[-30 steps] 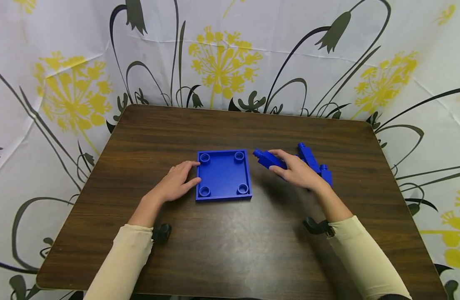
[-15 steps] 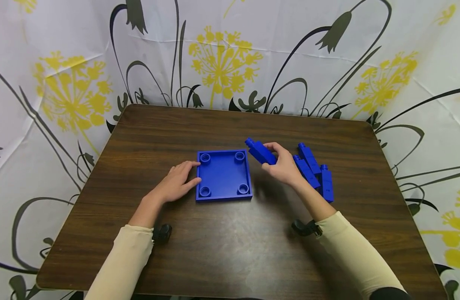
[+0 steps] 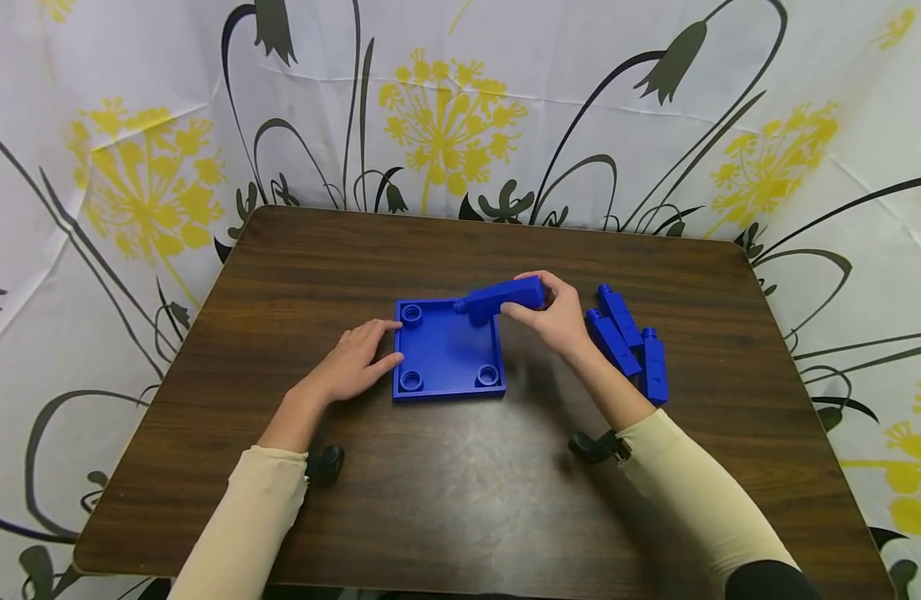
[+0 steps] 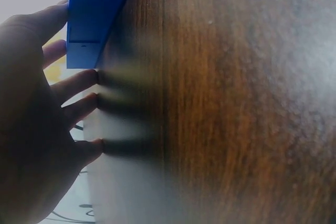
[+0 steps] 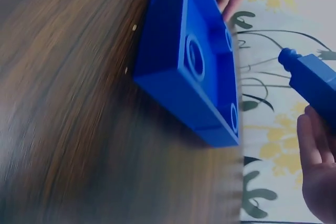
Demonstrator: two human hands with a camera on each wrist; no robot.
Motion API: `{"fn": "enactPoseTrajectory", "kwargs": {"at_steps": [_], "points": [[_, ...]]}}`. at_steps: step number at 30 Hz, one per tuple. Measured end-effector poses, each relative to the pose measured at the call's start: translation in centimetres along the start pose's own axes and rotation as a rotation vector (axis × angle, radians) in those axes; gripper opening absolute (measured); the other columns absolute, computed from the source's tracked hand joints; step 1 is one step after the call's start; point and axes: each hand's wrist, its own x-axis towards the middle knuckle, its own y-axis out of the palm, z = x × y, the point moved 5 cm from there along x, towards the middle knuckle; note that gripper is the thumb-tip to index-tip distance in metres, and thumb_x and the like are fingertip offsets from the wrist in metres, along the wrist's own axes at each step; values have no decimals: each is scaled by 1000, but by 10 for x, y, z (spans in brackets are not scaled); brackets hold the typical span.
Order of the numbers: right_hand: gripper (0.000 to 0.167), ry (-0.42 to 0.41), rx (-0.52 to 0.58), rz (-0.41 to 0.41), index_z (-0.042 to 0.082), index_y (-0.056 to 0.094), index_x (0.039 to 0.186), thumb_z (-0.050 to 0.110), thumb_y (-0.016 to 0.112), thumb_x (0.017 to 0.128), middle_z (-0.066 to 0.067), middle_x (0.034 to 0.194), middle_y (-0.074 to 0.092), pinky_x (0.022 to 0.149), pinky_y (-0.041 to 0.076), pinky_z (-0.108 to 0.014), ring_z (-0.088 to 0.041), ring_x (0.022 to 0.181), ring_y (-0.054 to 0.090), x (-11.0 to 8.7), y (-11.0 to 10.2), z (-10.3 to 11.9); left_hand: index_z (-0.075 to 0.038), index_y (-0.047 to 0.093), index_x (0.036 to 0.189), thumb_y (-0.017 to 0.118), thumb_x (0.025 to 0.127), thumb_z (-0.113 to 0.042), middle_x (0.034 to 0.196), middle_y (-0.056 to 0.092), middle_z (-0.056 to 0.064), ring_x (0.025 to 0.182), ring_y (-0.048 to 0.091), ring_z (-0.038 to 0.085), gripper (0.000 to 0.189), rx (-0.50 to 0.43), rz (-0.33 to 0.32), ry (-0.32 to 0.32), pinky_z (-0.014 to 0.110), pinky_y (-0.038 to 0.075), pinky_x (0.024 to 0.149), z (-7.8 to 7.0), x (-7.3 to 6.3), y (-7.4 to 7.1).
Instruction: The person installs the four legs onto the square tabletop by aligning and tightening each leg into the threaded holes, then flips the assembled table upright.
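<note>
A square blue tabletop, small and underside up, lies on the table with a raised rim and a round socket near each corner. My left hand rests against its left edge, fingers fairly straight, thumb and a finger touching the rim. My right hand pinches a blue table leg by its thick end. The leg is held nearly level above the far right corner, hiding much of that socket, its threaded narrow tip pointing left. In the right wrist view this leg is apart from the tabletop.
Three more blue legs lie close together to the right of my right hand. Beneath everything is a brown wood-grain table. A white curtain with a flower print hangs behind the far edge.
My right hand has lifted the leg away from the others and carried it left over the tabletop, turning its tip from up-left toward left. My left hand has stayed put.
</note>
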Motion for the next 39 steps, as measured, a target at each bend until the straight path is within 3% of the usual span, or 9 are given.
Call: {"fn": "enactPoseTrajectory", "kwargs": {"at_steps": [3,5,9,12,19,24,32,35,39], "points": [[40,43,211,14,1,63,119,9,78,83,-13,108,66,77,55,-30,-20,88,65,5,9,0,-10,38,146,54,101,-37,146,42,13,138,35,32,55,0,-3,5,60,19,110,0,0,0],[42,70,340,30,-3,61,122,4,75,84,-14,113,65,86,54,-41,-20,95,66,9,16,-2,-10,38,146,54,101,-37,146,42,13,138,35,32,55,0,-3,6,60,19,110,1,0,1],[47,90,444,58,-8,55,131,1,70,87,-16,118,63,95,45,-55,-18,100,65,19,32,-6,-10,39,146,54,101,-37,146,42,13,138,35,32,55,0,-7,6,62,17,110,1,0,1],[50,80,408,71,-8,51,135,2,68,89,-15,121,62,96,45,-53,-16,101,64,26,43,-8,-9,39,146,54,101,-36,145,43,14,138,35,33,55,-3,-15,11,62,18,110,-1,0,0],[39,-49,291,141,-5,53,129,3,66,93,-21,123,64,97,48,-36,-26,109,65,42,73,0,-8,39,146,54,101,-35,143,44,14,136,37,33,54,-10,-4,7,60,21,108,-4,-1,-1],[39,-90,203,204,-3,52,130,5,65,94,-19,124,65,96,48,-35,-25,113,64,48,94,8,-8,39,145,53,101,-35,141,45,14,135,38,32,54,-3,0,3,60,22,108,-4,-1,-1],[40,-156,123,293,-12,49,129,-4,63,92,-27,123,62,96,48,-36,-36,114,61,44,115,46,-9,40,144,54,101,-35,142,44,15,136,37,33,53,-16,-11,4,63,19,109,-5,-2,-2],[40,-164,80,318,-12,49,129,-4,64,92,-27,124,62,96,48,-35,-34,115,62,45,122,49,-9,39,145,54,101,-36,143,44,15,137,36,34,53,-18,-5,-1,64,17,109,-5,-2,-3],[42,-171,69,321,-9,49,130,-2,65,92,-25,125,62,96,48,-36,-33,115,62,54,131,34,-9,39,145,54,101,-37,142,45,15,136,37,33,54,-14,-8,3,62,19,109,-3,-1,-2]]}}
